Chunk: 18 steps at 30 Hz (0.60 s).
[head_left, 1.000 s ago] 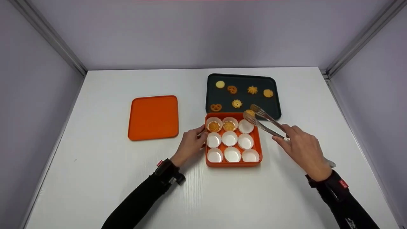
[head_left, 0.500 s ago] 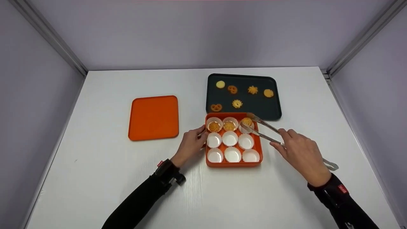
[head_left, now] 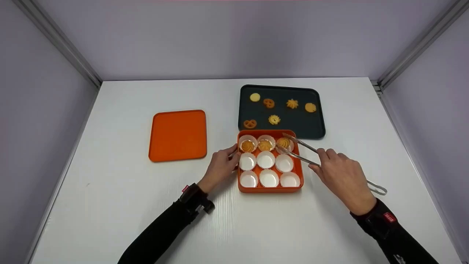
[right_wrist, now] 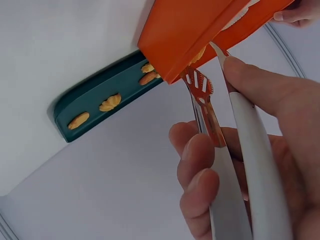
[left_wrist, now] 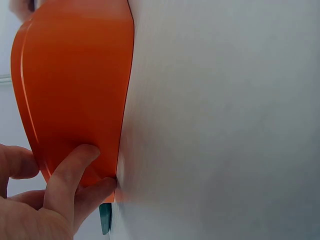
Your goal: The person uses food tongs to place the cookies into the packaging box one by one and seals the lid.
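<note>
My right hand (head_left: 344, 178) grips serving tongs (head_left: 304, 146) with pale handles and slotted metal ends. In the head view the tong tips lie on either side of a swirled cookie (head_left: 283, 142), which sits in the far right paper cup of an orange box (head_left: 270, 190). Two more cookies sit in the far row, in the left cup and the middle cup. With bent fingers, my left hand (head_left: 220, 165) holds the box by its left side. The left wrist view shows the fingers (left_wrist: 75, 160) against the box's outer wall (left_wrist: 80, 75), near the rim.
Behind the box stands a dark green tray (head_left: 315, 130) bearing pretzels (head_left: 250, 124) and several cookies (head_left: 292, 103). An orange square lid-like panel (head_left: 178, 136) lies on the white table (head_left: 110, 183) to the left. Walls rise at the back and both sides.
The right hand has brought the tongs and swirled cookie left and down from above the green tray's front edge into the far right cup. The left hand has stayed on the box.
</note>
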Available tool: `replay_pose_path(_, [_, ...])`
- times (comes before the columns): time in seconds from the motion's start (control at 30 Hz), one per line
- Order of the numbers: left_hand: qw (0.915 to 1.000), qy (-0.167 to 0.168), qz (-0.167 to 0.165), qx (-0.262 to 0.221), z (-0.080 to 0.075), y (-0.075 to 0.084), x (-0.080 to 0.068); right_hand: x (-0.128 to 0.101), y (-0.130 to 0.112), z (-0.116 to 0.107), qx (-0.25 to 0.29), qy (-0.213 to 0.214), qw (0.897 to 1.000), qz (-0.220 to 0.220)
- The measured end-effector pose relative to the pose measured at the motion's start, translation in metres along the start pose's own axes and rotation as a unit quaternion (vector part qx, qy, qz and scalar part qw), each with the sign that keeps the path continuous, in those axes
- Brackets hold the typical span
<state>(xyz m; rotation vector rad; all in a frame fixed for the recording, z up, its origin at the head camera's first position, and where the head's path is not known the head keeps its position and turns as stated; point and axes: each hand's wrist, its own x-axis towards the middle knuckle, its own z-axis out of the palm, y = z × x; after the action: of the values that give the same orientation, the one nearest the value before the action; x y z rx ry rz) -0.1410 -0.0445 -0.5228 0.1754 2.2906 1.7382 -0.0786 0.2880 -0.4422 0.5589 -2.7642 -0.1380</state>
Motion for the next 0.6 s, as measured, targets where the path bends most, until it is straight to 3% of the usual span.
replay_pose_path(0.6, [1.0,-0.003,0.001,-0.005,0.0,-0.001,0.001,0.008,-0.013,-0.004,-0.033,-0.037,0.999,0.004])
